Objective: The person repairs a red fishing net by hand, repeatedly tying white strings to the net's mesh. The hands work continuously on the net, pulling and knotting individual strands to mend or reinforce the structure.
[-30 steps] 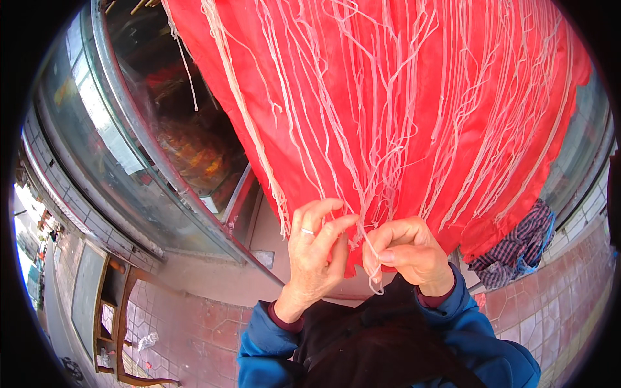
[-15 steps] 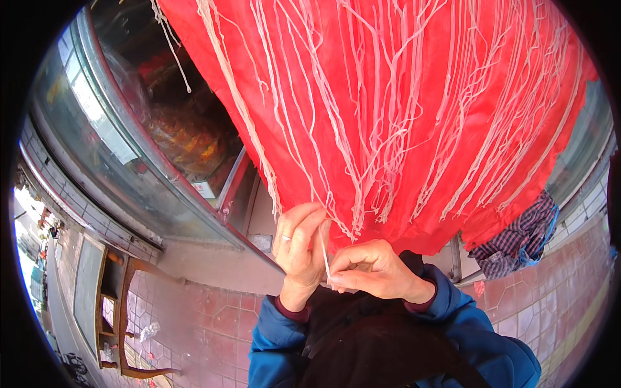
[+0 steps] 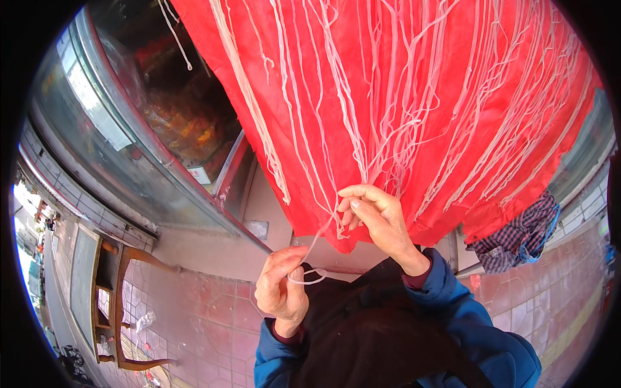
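Note:
Many long pale strings (image 3: 344, 90), some twisted together, run down over a red cloth (image 3: 310, 145). My left hand (image 3: 283, 291) is low, its thumb and forefinger pinching one pale string that rises at a slant toward the cloth's lower edge. A loose end of that string curls in a small loop beside the fingers. Higher and to the right, my right hand (image 3: 383, 223) has its fingers bent closed at the place where this string meets others. How firmly its fingertips grip there is partly hidden.
A metal-framed glass case (image 3: 162, 174) with bagged goods stands at the left. Behind it is a wooden stool-like piece of furniture (image 3: 119, 304) on the tiled floor (image 3: 213, 323). Checked cloth (image 3: 514, 239) hangs at the right.
My hands have moved apart: the left down and left, drawing the string out, the right upward to the strings at the cloth's lower edge. The strings have shifted slightly right in view.

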Demonstrator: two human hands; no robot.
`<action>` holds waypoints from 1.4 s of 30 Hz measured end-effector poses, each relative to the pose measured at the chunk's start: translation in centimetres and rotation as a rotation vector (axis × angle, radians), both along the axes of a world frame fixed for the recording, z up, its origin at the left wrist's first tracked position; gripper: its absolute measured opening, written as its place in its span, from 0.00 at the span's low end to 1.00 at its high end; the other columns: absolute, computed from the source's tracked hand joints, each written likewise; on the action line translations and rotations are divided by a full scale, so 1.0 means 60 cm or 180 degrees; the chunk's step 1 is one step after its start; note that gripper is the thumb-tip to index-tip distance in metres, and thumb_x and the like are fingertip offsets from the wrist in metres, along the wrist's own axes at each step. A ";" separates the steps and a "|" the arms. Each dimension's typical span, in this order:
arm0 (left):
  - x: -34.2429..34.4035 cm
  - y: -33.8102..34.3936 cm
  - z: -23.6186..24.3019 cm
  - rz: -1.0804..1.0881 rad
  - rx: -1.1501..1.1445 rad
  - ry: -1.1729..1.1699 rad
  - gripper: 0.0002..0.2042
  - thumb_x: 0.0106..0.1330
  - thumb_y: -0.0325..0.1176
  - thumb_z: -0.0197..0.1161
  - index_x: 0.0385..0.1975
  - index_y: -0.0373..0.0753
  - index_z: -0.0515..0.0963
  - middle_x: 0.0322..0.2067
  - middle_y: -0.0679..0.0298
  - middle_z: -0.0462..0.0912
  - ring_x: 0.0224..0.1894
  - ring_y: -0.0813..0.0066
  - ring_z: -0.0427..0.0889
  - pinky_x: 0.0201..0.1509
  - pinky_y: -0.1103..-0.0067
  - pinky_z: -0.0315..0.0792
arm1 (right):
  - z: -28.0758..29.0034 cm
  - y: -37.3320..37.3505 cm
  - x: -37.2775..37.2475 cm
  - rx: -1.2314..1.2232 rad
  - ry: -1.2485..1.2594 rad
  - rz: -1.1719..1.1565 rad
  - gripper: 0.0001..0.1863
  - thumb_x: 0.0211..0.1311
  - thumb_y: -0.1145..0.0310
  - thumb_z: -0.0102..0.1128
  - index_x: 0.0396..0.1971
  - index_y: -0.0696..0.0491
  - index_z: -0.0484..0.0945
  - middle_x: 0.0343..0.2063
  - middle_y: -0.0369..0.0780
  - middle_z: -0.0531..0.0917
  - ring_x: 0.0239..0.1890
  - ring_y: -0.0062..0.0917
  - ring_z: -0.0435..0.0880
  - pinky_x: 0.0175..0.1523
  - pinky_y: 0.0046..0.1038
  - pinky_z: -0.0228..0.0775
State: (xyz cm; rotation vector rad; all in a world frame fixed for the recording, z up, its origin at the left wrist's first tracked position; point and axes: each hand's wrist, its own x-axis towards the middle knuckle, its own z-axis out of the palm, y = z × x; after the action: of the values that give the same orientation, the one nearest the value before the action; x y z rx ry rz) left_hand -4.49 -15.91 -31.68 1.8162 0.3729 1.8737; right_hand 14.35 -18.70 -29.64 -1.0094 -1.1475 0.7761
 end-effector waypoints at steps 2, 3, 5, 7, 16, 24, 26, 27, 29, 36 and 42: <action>-0.022 -0.008 -0.011 -0.0095 -0.0222 -0.0004 0.05 0.65 0.27 0.57 0.35 0.31 0.72 0.31 0.47 0.81 0.36 0.60 0.81 0.42 0.73 0.74 | -0.015 0.005 0.003 -0.0109 0.0098 -0.0118 0.11 0.68 0.73 0.46 0.45 0.59 0.75 0.31 0.39 0.81 0.29 0.18 0.80 0.32 0.19 0.72; -0.029 -0.011 -0.017 -0.0174 -0.0413 -0.0235 0.05 0.63 0.26 0.59 0.33 0.30 0.73 0.31 0.46 0.82 0.35 0.61 0.82 0.42 0.73 0.74 | -0.023 0.008 0.005 -0.0136 0.0150 -0.0163 0.11 0.67 0.73 0.47 0.45 0.59 0.75 0.31 0.39 0.81 0.30 0.18 0.80 0.32 0.19 0.72; -0.044 -0.017 -0.030 -0.0234 -0.0628 -0.0338 0.06 0.64 0.28 0.58 0.32 0.30 0.72 0.30 0.47 0.82 0.34 0.61 0.81 0.41 0.74 0.74 | -0.039 0.014 0.010 -0.0161 0.0183 -0.0282 0.11 0.67 0.74 0.47 0.45 0.59 0.75 0.31 0.39 0.80 0.29 0.19 0.80 0.32 0.18 0.72; -0.062 -0.022 -0.041 -0.0336 -0.0878 -0.0338 0.07 0.65 0.30 0.58 0.32 0.31 0.72 0.29 0.48 0.82 0.33 0.61 0.81 0.40 0.72 0.74 | -0.054 0.018 0.015 -0.0194 0.0187 -0.0406 0.11 0.67 0.74 0.47 0.45 0.59 0.75 0.32 0.40 0.81 0.31 0.20 0.80 0.32 0.19 0.72; -0.125 -0.040 -0.099 -0.0720 -0.1928 -0.0275 0.06 0.63 0.28 0.59 0.31 0.30 0.74 0.28 0.49 0.82 0.31 0.64 0.82 0.40 0.73 0.75 | -0.102 0.042 0.018 -0.0388 0.0191 -0.0358 0.13 0.67 0.72 0.47 0.47 0.58 0.75 0.40 0.41 0.81 0.41 0.23 0.80 0.40 0.23 0.73; -0.154 -0.059 -0.137 -0.0695 -0.2506 0.0243 0.05 0.62 0.27 0.59 0.31 0.31 0.76 0.28 0.53 0.83 0.30 0.69 0.81 0.39 0.75 0.74 | -0.140 0.029 0.004 -0.0760 0.0185 0.0194 0.12 0.67 0.71 0.50 0.45 0.58 0.76 0.37 0.40 0.82 0.42 0.23 0.80 0.46 0.24 0.72; -0.147 -0.061 -0.129 -0.0828 -0.2554 0.0290 0.05 0.62 0.27 0.58 0.31 0.30 0.76 0.28 0.52 0.82 0.30 0.69 0.82 0.38 0.76 0.75 | -0.143 0.016 -0.021 -0.0515 -0.0067 0.0869 0.11 0.64 0.74 0.53 0.44 0.58 0.76 0.38 0.38 0.81 0.46 0.21 0.79 0.53 0.26 0.69; -0.137 -0.061 -0.124 -0.1040 -0.2635 0.0162 0.05 0.62 0.26 0.58 0.31 0.29 0.76 0.30 0.51 0.82 0.30 0.68 0.82 0.37 0.77 0.76 | -0.143 0.008 -0.039 -0.0560 0.0121 0.1256 0.11 0.63 0.74 0.55 0.45 0.58 0.76 0.39 0.38 0.81 0.46 0.19 0.77 0.53 0.24 0.68; -0.118 -0.061 -0.111 -0.1405 -0.2625 0.0234 0.06 0.63 0.25 0.58 0.32 0.27 0.76 0.34 0.48 0.81 0.31 0.66 0.82 0.39 0.77 0.77 | -0.137 -0.012 -0.064 -0.0730 0.0300 0.1991 0.17 0.64 0.73 0.55 0.52 0.58 0.71 0.45 0.39 0.78 0.50 0.21 0.75 0.56 0.26 0.66; -0.077 -0.053 -0.089 -0.1514 -0.2271 0.0082 0.05 0.62 0.24 0.60 0.32 0.27 0.77 0.38 0.49 0.80 0.36 0.66 0.82 0.42 0.75 0.77 | -0.115 -0.036 -0.058 -0.1389 -0.0188 0.2524 0.21 0.61 0.67 0.59 0.53 0.60 0.72 0.36 0.36 0.80 0.39 0.17 0.78 0.45 0.20 0.71; -0.081 -0.058 -0.090 -0.1628 -0.2595 0.0108 0.06 0.63 0.24 0.57 0.32 0.26 0.76 0.37 0.48 0.80 0.33 0.65 0.82 0.38 0.75 0.79 | -0.125 -0.052 -0.023 -0.1591 -0.0415 0.1983 0.10 0.60 0.69 0.58 0.35 0.59 0.82 0.21 0.33 0.79 0.25 0.14 0.76 0.32 0.18 0.67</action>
State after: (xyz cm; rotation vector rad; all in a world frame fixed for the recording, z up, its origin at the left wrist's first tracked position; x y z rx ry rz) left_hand -9.34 -19.42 -37.06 1.2223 0.5254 1.0990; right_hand 12.99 -21.84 -37.16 -1.1270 -1.4410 1.5685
